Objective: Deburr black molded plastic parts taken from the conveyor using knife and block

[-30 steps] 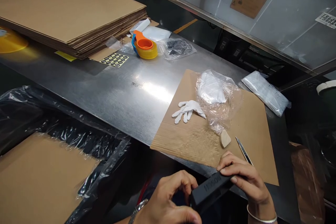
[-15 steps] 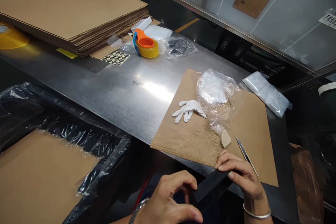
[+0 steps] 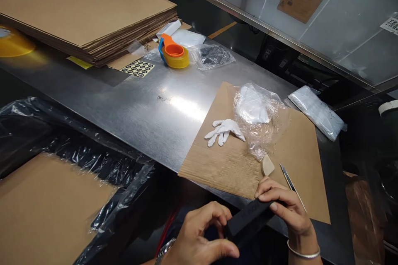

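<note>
A black rectangular block (image 3: 248, 220), long and narrow, is held over the near edge of the table. My right hand (image 3: 287, 207) grips its far end, with the thumb on the near side and fingers over the top. My left hand (image 3: 205, 232) is curled round its left end, thumb below and fingers above. Just beyond my right hand lie a small beige rounded pad (image 3: 267, 165) and a utility knife (image 3: 290, 184). Both rest on a flat cardboard sheet (image 3: 217, 169). What the block's underside touches is hidden.
A white glove (image 3: 225, 130) and a clear bag of white items (image 3: 253, 105) lie on the cardboard. Farther back are a tape dispenser (image 3: 174, 54), a sticker sheet (image 3: 138, 68) and a cardboard stack (image 3: 87, 12). A plastic-lined box (image 3: 124, 198) stands at left.
The block has turned slightly, so more of its top face shows. My left hand has shifted a little left; my right hand keeps its grip.
</note>
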`<state>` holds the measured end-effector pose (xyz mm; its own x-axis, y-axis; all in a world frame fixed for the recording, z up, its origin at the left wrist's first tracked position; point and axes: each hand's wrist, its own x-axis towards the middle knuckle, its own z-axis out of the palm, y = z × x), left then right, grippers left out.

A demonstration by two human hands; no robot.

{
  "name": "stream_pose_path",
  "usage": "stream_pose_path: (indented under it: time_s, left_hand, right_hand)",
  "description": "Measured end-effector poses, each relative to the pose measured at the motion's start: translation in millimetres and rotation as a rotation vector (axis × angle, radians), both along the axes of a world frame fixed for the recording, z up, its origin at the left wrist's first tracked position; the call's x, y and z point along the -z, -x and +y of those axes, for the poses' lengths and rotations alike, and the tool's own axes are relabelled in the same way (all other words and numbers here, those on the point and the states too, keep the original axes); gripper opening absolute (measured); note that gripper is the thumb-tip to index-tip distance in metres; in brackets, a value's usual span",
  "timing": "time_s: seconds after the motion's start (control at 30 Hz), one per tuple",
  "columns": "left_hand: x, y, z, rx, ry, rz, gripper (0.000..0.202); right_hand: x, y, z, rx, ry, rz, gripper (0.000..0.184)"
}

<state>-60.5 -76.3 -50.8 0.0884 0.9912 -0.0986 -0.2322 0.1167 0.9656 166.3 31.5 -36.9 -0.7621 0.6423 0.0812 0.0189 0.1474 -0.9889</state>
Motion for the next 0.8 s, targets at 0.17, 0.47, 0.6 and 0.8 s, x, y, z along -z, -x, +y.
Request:
stream_pose_path:
  time_s: [0.17, 0.47, 0.6, 0.8]
  left_hand:
    - [14.1, -3, 6, -0.012, 0.119, 0.089, 0.032]
    - [56.9, -29, 35, -0.417, 0.480, -0.189, 0.039]
    - [79.5, -41, 34, -0.255, 0.460, -0.046, 0.048]
    - [108.8, -52, 32, -0.136, 0.347, 0.295, 0.054]
  right_hand:
    - [0.1, 7, 8, 0.043, -0.007, -0.150, 0.022]
    - [36.3, 24, 82, 0.543, -0.460, -0.534, 0.027]
    - [47.7, 31, 138, 0.658, -0.537, -0.629, 0.022]
    - [64.7, 61, 198, 0.585, -0.480, -0.777, 0.028]
